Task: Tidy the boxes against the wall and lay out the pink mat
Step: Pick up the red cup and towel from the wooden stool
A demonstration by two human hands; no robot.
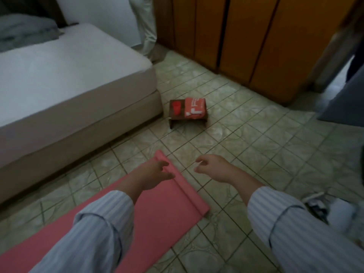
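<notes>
The pink mat (157, 209) lies unrolled on the tiled floor, running from the lower left toward the middle, its far end slightly curled. My left hand (155, 174) hovers over that far end with fingers spread, holding nothing. My right hand (211, 167) is just right of the mat above bare tiles, fingers loosely curled and empty. Both arms wear striped blue sleeves. No boxes against a wall are in sight.
A bed (69, 91) with a white sheet fills the left. A small brown stool (188, 113) carrying a red cup and an orange folded cloth stands near the bed corner. Wooden wardrobe doors (246, 40) line the back. A person's legs (145, 26) stand behind. Crumpled cloth (317, 201) lies right.
</notes>
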